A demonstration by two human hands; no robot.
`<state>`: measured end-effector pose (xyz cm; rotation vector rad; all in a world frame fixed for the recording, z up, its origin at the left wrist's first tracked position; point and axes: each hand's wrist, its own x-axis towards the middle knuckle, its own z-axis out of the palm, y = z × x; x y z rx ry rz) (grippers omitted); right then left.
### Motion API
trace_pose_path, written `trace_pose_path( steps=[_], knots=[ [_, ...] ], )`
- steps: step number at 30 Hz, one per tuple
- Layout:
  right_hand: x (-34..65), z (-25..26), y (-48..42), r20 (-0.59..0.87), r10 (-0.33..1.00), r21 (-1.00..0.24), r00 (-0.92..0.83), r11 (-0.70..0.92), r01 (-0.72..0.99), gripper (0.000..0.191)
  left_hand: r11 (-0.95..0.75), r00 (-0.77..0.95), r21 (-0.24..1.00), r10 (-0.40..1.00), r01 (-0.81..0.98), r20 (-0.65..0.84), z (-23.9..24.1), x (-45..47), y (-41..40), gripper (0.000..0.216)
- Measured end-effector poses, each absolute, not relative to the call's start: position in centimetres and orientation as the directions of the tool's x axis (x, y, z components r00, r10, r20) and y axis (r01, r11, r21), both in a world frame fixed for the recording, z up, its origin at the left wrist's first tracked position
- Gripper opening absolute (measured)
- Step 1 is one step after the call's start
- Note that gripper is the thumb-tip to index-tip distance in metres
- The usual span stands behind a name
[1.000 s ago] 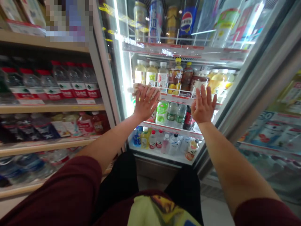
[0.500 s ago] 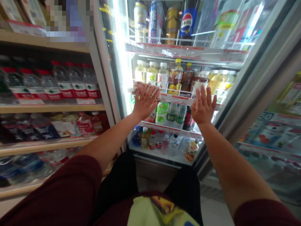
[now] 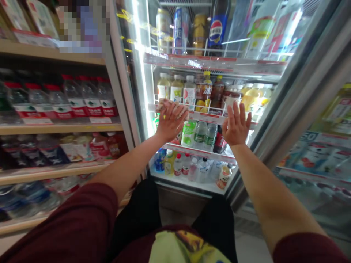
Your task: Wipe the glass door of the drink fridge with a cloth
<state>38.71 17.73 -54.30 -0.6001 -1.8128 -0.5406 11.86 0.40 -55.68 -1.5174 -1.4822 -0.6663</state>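
My left hand [image 3: 172, 123] lies spread over a crumpled, pinkish-beige cloth [image 3: 164, 105], holding it against the glass door [image 3: 131, 91] of a lit drinks cooler. The cloth bunches beyond my fingers; its underside is hidden. To the right, my right hand [image 3: 237, 126] is flat with fingers apart and holds nothing. Its palm faces the same door and appears to rest on the glass. Behind the hands stand juice bottles [image 3: 177, 89], a bottle with a yellow cap [image 3: 206, 91] and clear bottles [image 3: 211, 135] on the cooler's shelves.
On the left, wooden shelves [image 3: 60, 128] carry red-capped water bottles [image 3: 75, 96] and other drinks. A metal door frame [image 3: 290, 106] runs along the right, with another cooler of packaged drinks [image 3: 315, 157] beyond. Small bottles [image 3: 178, 165] line the cooler's bottom shelf.
The view has shifted slightly, so the cooler's upper contents sit a little lower. My left hand and the cloth have moved slightly to the right; my right hand stays nearly in place.
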Motion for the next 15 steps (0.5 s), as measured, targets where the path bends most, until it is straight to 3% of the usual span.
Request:
trace_pose_path(
  steps=[4, 11, 15],
  knots=[
    [38.8, -54.3, 17.9, 0.951, 0.141, 0.067, -0.273, 0.773, 0.631, 0.061, 0.125, 0.115, -0.195, 0.47, 0.973, 0.875, -53.3, 12.3, 0.6, 0.06],
    [38.6, -54.5, 18.0, 0.953, 0.135, 0.069, -0.272, 0.776, 0.627, 0.061, 0.124, 0.09, -0.185, 0.54, 0.975, 0.837, -55.5, 13.4, 0.1, 0.059],
    [38.6, -54.4, 18.0, 0.958, 0.117, 0.08, -0.26, 0.766, 0.638, 0.06, 0.112, 0.12, -0.207, 0.522, 0.972, 0.845, -54.2, 13.0, 0.3, 0.059]
  ],
)
